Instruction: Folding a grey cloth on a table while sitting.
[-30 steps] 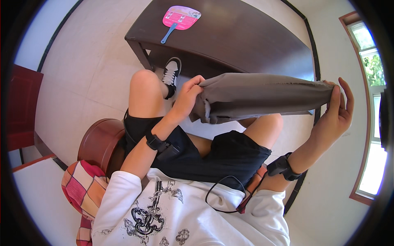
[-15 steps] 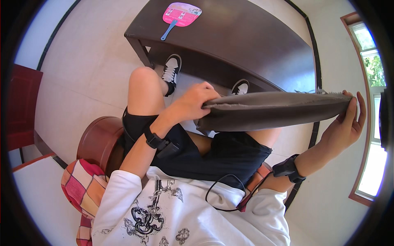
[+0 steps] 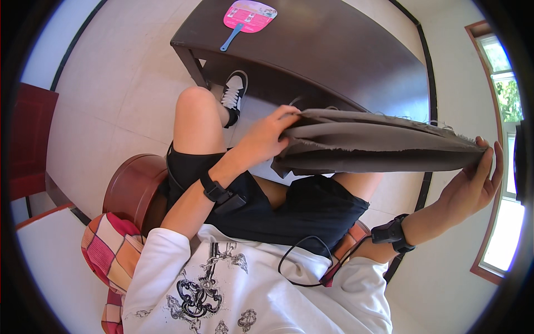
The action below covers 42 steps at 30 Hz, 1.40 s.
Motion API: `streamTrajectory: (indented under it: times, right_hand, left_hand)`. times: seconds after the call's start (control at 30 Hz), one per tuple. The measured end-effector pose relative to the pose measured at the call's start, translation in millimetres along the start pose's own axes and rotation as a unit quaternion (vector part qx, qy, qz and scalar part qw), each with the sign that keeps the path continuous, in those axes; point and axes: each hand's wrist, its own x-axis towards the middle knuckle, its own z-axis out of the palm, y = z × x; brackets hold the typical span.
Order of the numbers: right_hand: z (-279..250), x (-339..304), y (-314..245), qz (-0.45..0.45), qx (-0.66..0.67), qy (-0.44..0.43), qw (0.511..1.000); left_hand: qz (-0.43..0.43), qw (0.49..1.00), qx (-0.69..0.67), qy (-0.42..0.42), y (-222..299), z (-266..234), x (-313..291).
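Observation:
A folded grey cloth [image 3: 372, 146] with frayed edges is stretched out flat in the air above my lap, between my two hands. My left hand [image 3: 267, 139] grips its left end, thumb on top. My right hand [image 3: 473, 181] pinches the right end, fingers raised. Each wrist has a black band. I am seated in black shorts and a white printed shirt, with one knee [image 3: 193, 106] raised.
A dark brown table [image 3: 345, 50] stands just ahead of my knees, with a pink hand fan [image 3: 247, 16] with a blue handle on it. A round brown stool [image 3: 130, 189] and a checked cushion [image 3: 108, 250] are under me. A red chair [image 3: 28, 139] is at the left, a window [image 3: 500, 139] at the right.
The cloth has been pulled longer and flatter between the hands. My right hand moved outward to the right and my left hand shifted slightly along the left end.

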Motion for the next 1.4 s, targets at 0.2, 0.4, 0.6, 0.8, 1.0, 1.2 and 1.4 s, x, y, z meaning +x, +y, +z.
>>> streamTrajectory:
  times: [0.2, 0.4, 0.6, 0.8, 1.0, 1.2, 1.4]
  right_hand:
    - [-9.0, 4.1, 2.0, -0.003, 0.013, 0.014, 1.0]
    - [-13.6, 4.9, 2.3, -0.003, 0.019, 0.004, 1.0]
    - [-8.3, 6.6, -2.3, -0.019, 0.027, -0.011, 0.999]
    - [-2.6, 15.5, -6.9, -0.031, 0.026, 0.001, 0.999]
    - [10.2, 18.8, -1.0, -0.067, -0.066, 0.004, 0.996]
    - [16.6, 18.2, 7.0, -0.031, -0.09, 0.046, 0.994]
    - [7.4, 27.7, 12.2, -0.044, -0.108, 0.065, 0.991]
  left_hand:
    - [0.004, 0.983, 0.031, 0.179, -7.2, -9.4, 4.6]
    - [0.046, 0.954, 0.174, 0.238, -17.1, -22.4, 6.4]
    - [-0.013, 0.959, 0.274, 0.075, -30.7, -8.4, -3.1]
    - [-0.041, 0.959, 0.276, -0.056, -46.1, -0.1, -6.7]
    - [-0.014, 0.965, 0.193, -0.177, -47.0, 7.2, -8.0]
    - [-0.055, 0.996, 0.067, -0.02, -20.6, 0.2, 2.7]
    - [0.001, 0.99, 0.097, 0.105, -27.7, 4.0, 1.1]
